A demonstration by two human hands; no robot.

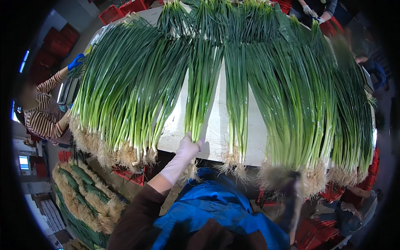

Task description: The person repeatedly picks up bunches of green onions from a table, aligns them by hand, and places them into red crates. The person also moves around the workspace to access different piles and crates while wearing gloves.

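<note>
My left hand [189, 146], in a pale glove, is closed round the lower stems of a bunch of long green stalks [200, 96] that look like green garlic or slim leeks. The bunch lies on a white table [214, 121], its pale roots [191, 171] hanging past the near edge under my wrist. To its right lies a thinner bunch [236, 100], apart from both hands. My right hand [291, 183] is smeared by motion beside the rooty ends of the large right-hand pile [287, 112]; its fingers cannot be made out.
More stalks form a wide pile [125, 87] on the left and a row [246, 21] across the back. Rooted bundles [87, 191] are stacked at lower left. Co-workers stand around; one's blue glove [76, 61] is at the left edge. Red crates [318, 231] stand at lower right.
</note>
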